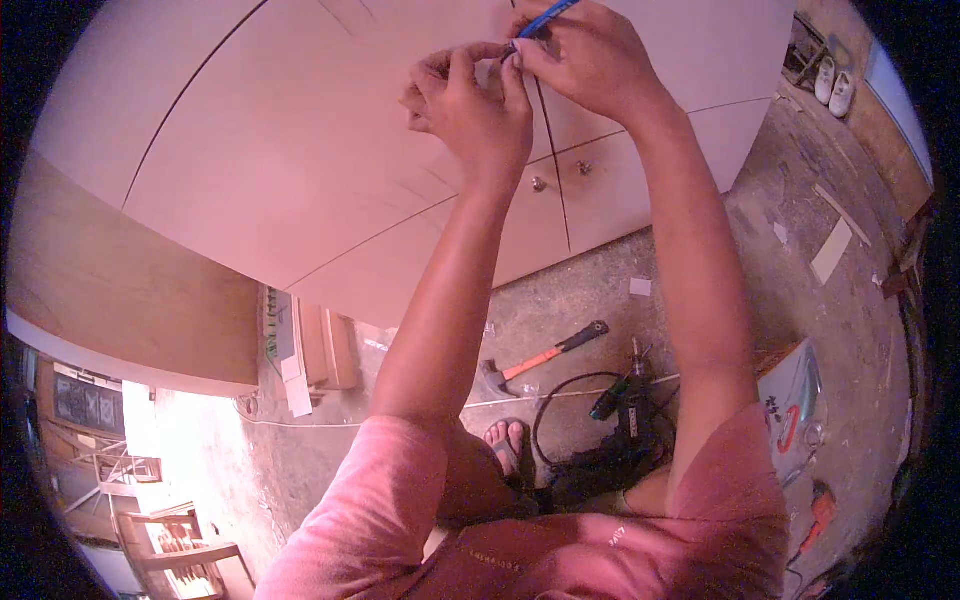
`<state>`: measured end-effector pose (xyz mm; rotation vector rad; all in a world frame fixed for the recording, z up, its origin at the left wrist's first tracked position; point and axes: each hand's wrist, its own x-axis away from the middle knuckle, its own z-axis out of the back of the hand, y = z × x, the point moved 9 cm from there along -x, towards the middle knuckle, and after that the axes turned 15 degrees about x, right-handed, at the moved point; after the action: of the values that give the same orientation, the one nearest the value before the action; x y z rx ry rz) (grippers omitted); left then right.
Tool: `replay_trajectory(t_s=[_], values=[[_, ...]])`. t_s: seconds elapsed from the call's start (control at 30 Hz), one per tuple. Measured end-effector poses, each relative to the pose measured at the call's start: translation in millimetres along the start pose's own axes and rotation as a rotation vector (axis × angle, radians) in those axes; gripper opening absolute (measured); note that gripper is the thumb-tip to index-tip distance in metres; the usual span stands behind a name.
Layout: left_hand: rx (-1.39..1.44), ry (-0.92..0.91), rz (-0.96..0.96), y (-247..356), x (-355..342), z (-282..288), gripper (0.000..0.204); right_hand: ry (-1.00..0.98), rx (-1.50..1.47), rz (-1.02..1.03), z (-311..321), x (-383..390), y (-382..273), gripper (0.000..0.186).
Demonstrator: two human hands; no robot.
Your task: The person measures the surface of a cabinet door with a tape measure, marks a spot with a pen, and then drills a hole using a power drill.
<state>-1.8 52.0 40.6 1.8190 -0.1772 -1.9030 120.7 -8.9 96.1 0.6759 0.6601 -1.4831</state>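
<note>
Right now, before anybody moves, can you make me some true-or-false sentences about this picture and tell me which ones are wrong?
1. The right hand holds a blue, pen-like tool. True.

2. The left hand is far away from the right hand. False: the fingers of both hands come close together near the end of the blue, pen-like tool.

3. Two small knobs show on the pale panels. True.

4. The hammer lies on the pale panels. False: the hammer lies on the floor.

5. The pair of shoes at the upper right is black. False: the shoes look white.
</note>
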Motion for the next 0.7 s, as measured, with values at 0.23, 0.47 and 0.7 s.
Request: replay_trajectory(t_s=[0.23,0.47,0.7], values=[[-0.023,-0.009,0.018,-1.9,0.3,-1.2,0.017,0.043,-0.023,0.038,-0.5,-1.0,-1.2,0.014],[-0.001,-0.011,0.001,1.6,0.9,-2.7,0.018,0.205,-0.094,0.113,7.4,0.1,-3.5,0.012],[0.018,0.005,-0.037,0.7,0.5,0.4,0.015,0.120,-0.039,0.147,10.4,-3.9,-13.1,0.011]])
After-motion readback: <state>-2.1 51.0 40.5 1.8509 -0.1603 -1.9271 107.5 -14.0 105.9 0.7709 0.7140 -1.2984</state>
